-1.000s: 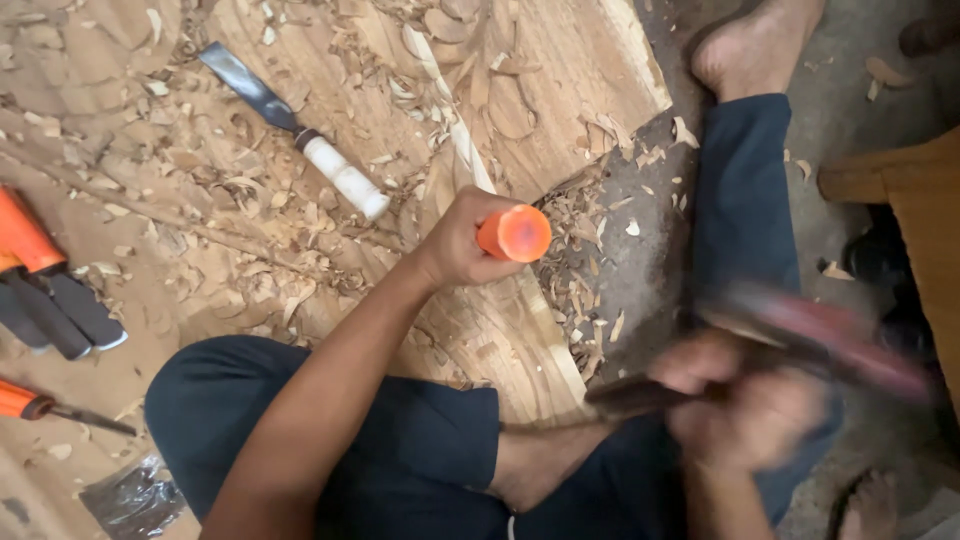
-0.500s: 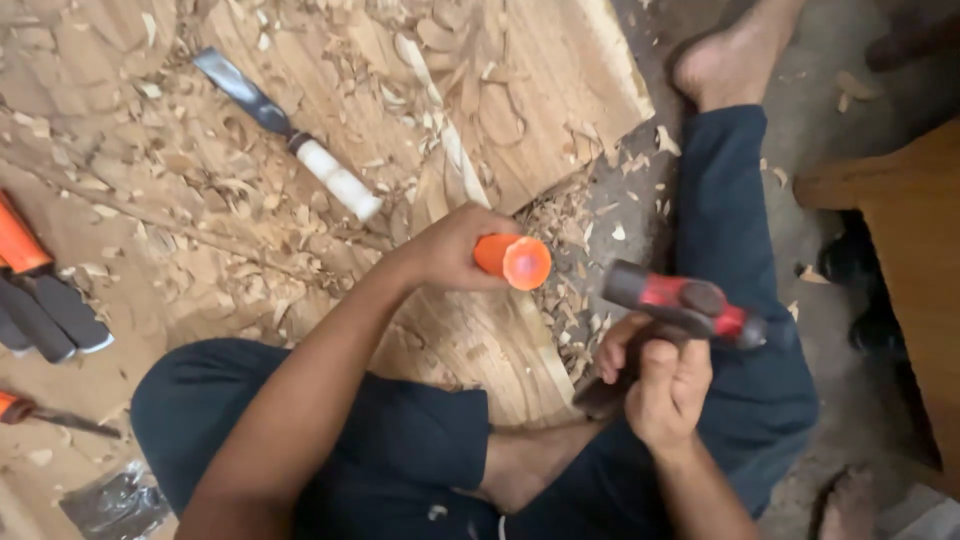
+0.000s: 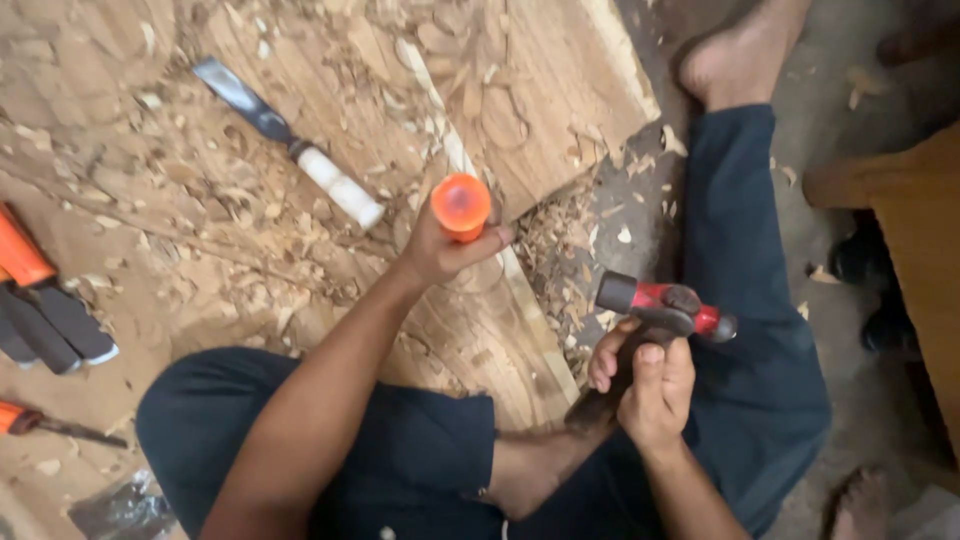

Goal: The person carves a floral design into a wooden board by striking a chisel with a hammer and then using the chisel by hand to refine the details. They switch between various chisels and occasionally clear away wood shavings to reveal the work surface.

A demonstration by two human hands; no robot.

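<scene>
Since the earlier frames the hammer (image 3: 665,305) has come forward and is sharp now, not motion-blurred; its red-and-black head sits level, right of the orange-handled chisel (image 3: 461,205) and apart from it. Chisel handle has shifted a bit left and up on the carved wooden panel (image 3: 560,80). White-handled chisel (image 3: 290,145) lies in the same spot on the panel, blade pointing upper left.

Left hand (image 3: 440,250): arm reaches diagonally from lower left, wrist straight, fingers wrapped round the orange handle just below its round butt end, thumb tip showing on the right side. Handle points up toward the camera; blade is hidden under the hand.

Right hand (image 3: 650,385): closed in a fist on the dark wooden hammer handle, thumb lying along it, forearm coming up from the bottom edge. Hammer head is held above the wood-shaving pile (image 3: 560,250) at the panel's edge.

Person sits on the floor in dark blue trousers (image 3: 750,250), one bare foot (image 3: 735,55) stretched out top right. More orange- and black-handled tools (image 3: 45,300) lie at the left edge among wood chips.
</scene>
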